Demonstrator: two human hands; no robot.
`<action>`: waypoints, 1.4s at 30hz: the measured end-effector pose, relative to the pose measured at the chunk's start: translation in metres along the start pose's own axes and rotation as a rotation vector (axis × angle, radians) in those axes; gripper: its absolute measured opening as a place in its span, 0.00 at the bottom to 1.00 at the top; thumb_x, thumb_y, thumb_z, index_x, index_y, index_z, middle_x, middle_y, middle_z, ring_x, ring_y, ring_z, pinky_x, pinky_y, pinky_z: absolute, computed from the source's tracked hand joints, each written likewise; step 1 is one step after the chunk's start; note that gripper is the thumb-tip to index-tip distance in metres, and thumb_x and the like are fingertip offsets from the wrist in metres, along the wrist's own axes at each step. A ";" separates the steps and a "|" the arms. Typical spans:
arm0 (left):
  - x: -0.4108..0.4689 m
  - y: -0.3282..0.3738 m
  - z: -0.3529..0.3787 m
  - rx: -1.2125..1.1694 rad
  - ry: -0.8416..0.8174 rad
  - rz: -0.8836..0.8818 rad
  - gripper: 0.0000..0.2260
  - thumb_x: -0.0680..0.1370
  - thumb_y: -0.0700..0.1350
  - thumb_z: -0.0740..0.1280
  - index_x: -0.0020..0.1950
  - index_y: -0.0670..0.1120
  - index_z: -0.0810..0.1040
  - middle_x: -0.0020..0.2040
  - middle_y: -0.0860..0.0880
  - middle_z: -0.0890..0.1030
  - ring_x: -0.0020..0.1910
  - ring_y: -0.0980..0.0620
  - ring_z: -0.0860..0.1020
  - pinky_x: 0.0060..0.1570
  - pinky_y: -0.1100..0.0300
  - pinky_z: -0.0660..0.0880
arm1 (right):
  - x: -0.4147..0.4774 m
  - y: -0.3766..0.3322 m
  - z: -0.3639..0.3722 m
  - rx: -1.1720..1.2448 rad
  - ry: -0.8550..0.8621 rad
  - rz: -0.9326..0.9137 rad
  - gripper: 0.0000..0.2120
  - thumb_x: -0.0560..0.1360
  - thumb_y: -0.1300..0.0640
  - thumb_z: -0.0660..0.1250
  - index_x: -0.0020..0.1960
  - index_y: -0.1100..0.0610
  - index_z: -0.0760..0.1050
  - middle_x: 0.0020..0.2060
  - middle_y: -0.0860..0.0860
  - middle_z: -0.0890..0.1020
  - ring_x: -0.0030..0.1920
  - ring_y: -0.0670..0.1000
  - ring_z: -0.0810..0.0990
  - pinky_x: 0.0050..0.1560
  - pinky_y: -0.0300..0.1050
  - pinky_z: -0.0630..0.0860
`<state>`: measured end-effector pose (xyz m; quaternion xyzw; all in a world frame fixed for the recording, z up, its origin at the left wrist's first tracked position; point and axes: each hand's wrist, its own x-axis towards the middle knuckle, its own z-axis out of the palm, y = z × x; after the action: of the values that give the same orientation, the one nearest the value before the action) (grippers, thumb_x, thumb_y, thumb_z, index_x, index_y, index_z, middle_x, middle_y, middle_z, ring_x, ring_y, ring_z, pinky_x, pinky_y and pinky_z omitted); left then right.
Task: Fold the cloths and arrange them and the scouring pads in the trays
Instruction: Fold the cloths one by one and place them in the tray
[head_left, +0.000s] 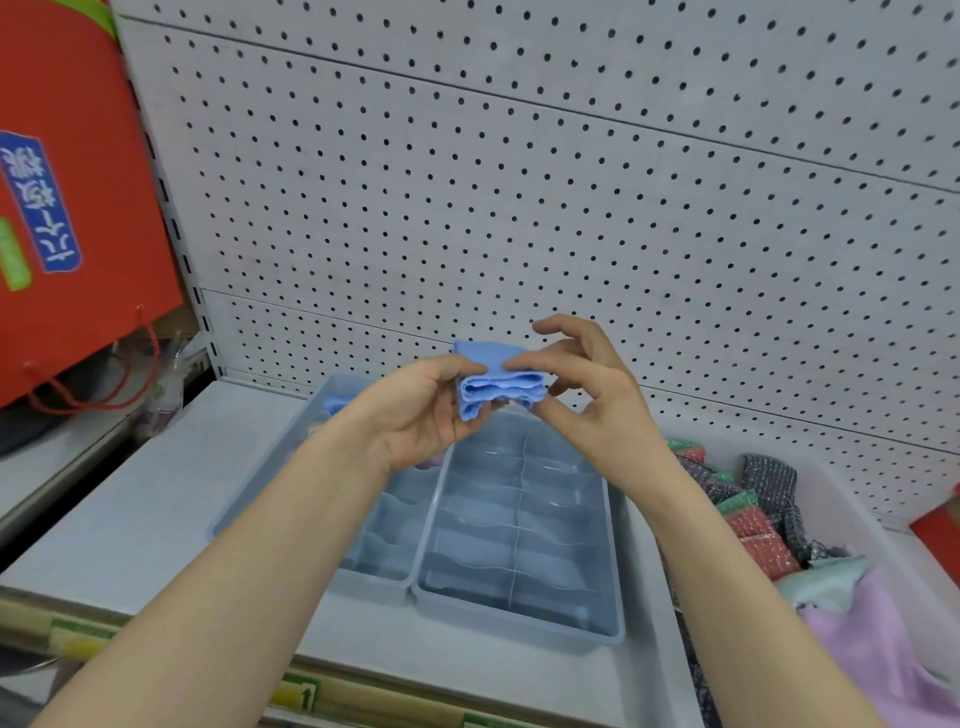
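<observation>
Two hands meet in the air above the shelf (156, 493), both holding one folded blue cloth (493, 387). The left hand (431, 410) is clamped on the cloth's left end, thumb on top and fingers curled underneath. The right hand (587, 395) pinches the right end between thumb and a fingertip, with its forefinger lifted clear above. The cloth is folded into several layers, and the stacked edges face the person.

Below the hands, two grey divided trays sit side by side and touching on the shelf. The right tray (519, 621) lies nearer the front, while the left tray (265, 467) is partly hidden by the left forearm. A second bit of blue fabric (335, 402) shows at the left tray's far end. Just right of the trays stands a white bin (841, 499) holding scouring pads (758, 530), a lilac cloth (872, 644) and a mint cloth (821, 582). A pegboard (519, 182) backs the shelf, and a red bag (78, 208) hangs at the left.
</observation>
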<state>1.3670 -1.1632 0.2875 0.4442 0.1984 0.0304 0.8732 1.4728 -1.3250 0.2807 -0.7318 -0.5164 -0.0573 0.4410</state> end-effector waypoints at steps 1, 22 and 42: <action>0.001 -0.002 -0.002 0.084 0.020 -0.004 0.09 0.81 0.40 0.61 0.53 0.37 0.79 0.48 0.42 0.84 0.43 0.49 0.83 0.42 0.64 0.79 | 0.000 0.000 0.000 0.035 0.021 0.015 0.13 0.74 0.66 0.70 0.55 0.53 0.82 0.63 0.48 0.73 0.56 0.51 0.77 0.51 0.40 0.74; -0.015 -0.016 0.015 0.380 0.131 0.401 0.10 0.78 0.33 0.66 0.58 0.39 0.77 0.49 0.45 0.81 0.38 0.49 0.79 0.19 0.71 0.66 | -0.002 0.001 -0.004 0.688 -0.002 0.505 0.12 0.78 0.67 0.65 0.52 0.54 0.83 0.45 0.54 0.86 0.46 0.53 0.83 0.47 0.48 0.80; -0.009 -0.023 0.009 0.410 0.102 0.278 0.09 0.80 0.37 0.65 0.60 0.37 0.76 0.34 0.50 0.80 0.24 0.59 0.77 0.21 0.70 0.68 | -0.001 0.004 0.005 0.602 0.036 0.444 0.16 0.79 0.65 0.58 0.56 0.53 0.81 0.49 0.52 0.83 0.49 0.49 0.81 0.49 0.41 0.77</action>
<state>1.3592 -1.1858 0.2774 0.6330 0.1810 0.1316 0.7411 1.4739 -1.3226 0.2750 -0.6625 -0.3308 0.1810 0.6472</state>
